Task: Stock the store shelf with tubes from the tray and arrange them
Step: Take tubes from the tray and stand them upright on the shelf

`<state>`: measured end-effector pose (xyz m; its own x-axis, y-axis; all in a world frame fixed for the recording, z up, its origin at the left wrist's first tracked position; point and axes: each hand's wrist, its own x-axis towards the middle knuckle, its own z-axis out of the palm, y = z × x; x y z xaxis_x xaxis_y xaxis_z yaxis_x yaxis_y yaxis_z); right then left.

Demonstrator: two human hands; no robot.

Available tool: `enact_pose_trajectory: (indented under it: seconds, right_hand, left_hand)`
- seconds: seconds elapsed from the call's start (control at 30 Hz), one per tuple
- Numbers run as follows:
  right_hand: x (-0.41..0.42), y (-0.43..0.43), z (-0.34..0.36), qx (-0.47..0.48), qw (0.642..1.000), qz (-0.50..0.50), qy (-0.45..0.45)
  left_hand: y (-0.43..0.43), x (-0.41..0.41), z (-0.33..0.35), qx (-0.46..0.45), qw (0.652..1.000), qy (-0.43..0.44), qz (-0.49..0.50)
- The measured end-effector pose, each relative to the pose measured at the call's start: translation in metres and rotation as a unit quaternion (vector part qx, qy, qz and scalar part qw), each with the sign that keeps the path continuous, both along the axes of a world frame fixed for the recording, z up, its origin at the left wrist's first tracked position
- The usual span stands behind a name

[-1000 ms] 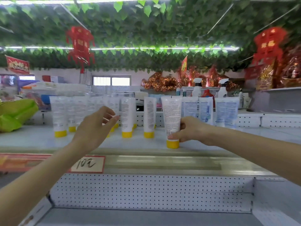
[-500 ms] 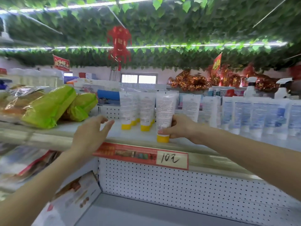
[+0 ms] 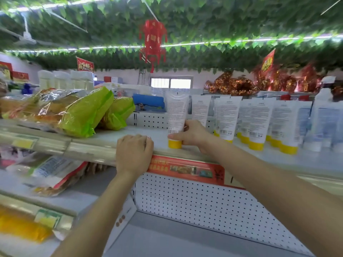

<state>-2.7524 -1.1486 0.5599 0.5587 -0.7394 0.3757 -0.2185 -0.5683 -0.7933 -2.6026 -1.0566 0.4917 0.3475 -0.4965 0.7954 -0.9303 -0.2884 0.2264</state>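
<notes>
Both hands are at the front of the top shelf (image 3: 104, 143). Right hand (image 3: 191, 133) grips the low end of a white tube (image 3: 175, 112), thumb across the barcode and fingers wrapped behind, just above its yellow cap (image 3: 174, 143). The tube stands upright, cap down, on the shelf close to the front edge. Left hand (image 3: 134, 154) rests on that edge a little to the left of the cap, knuckles up, fingers bent over the lip and holding nothing else.

Right of the held tube, just behind the right wrist, stands a row of tubes (image 3: 258, 123) of the same kind, all cap down with their printed backs forward; farther right the packs turn blue and white, with a white spray bottle (image 3: 323, 101) behind them. To the left, a bare stretch of shelf lies between the tube and the crinkled green bags (image 3: 83, 112), which lie on their sides. A perforated white divider (image 3: 150, 119) runs along the back of the shelf, with a blue box (image 3: 148, 101) beyond it.

Under the shelf edge runs a red price strip (image 3: 185, 169) with yellow characters, too blurred to read. The tubes carry blocks of fine print and barcodes, too small to make out. A red paper lantern (image 3: 153, 41) hangs from the leaf-covered ceiling, and a red banner (image 3: 85, 64) carries writing I cannot read.
</notes>
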Motion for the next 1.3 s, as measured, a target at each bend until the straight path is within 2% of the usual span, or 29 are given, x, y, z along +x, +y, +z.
enact_pose_trajectory:
  seconds: [0.47, 0.83, 1.1, 1.2, 1.3]
  right_hand:
    - [0.006, 0.0, -0.002, -0.011, 1.0, 0.02, 0.022]
    - [0.012, 0.0, -0.003, -0.06, 0.997, -0.001, 0.056]
    - [-0.001, 0.019, 0.007, -0.059, 0.993, -0.027, 0.096]
    - [-0.023, 0.039, 0.023, -0.103, 0.982, -0.057, 0.146]
    - [-0.051, 0.059, 0.034, -0.153, 0.958, -0.053, 0.238]
  left_hand:
    - [-0.004, 0.002, -0.005, -0.031, 0.999, -0.016, -0.01]
    - [-0.002, 0.0, -0.005, -0.042, 0.999, -0.007, -0.013]
    - [0.003, -0.002, 0.001, 0.002, 1.0, 0.0, -0.015]
    - [0.014, -0.006, 0.01, 0.026, 0.998, 0.022, -0.044]
    - [0.036, -0.012, 0.021, 0.015, 0.996, 0.039, -0.073]
